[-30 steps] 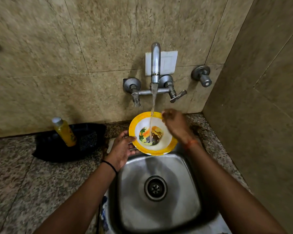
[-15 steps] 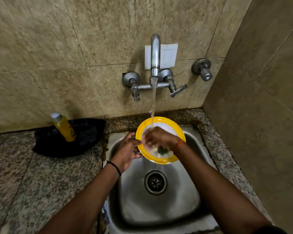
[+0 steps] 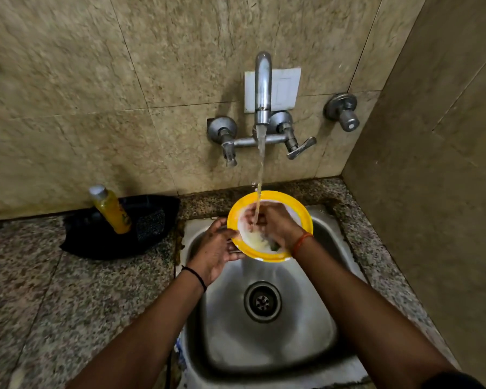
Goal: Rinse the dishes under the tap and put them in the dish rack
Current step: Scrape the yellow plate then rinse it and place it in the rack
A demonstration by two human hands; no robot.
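Plate [image 3: 272, 198]: yellow rim, white centre, held tilted over the back of the sink, centre of frame, right under the running stream.
Left hand [image 3: 218, 249]: I see it closed on the plate's left rim, thumb on top, fingers wrapped under. It carries the whole plate.
Right hand [image 3: 272, 224]: lying flat on the plate face, fingers loosely curled, palm down, not gripping anything. Water lands on the knuckles. I read this as rubbing while rinsing.
Tap [image 3: 263, 88]: wall-mounted, upper centre, flowing steadily.
Sink [image 3: 264, 338]: steel basin, lower centre, drain open, no other dishes visible in it.
Residue: pale smear plus a small green bit on the lower part of the plate face, beside the right wrist. Rinse not finished, in my judgement.
Dish rack: not in frame. I can't say which side it sits on.
Side clutter: yellow bottle [image 3: 111, 210] and black tray [image 3: 152, 245] at left on the counter [image 3: 54, 304], well apart from the plate.
Risk 1: wet rim held by one hand only; a hard rub from the right hand could twist it loose and drop it into the basin.
Risk 2: stream hits the hand, not the plate, so spray may go onto the counter and residue may stay.
Risk 3: moving to the rack early leaves that green bit on.
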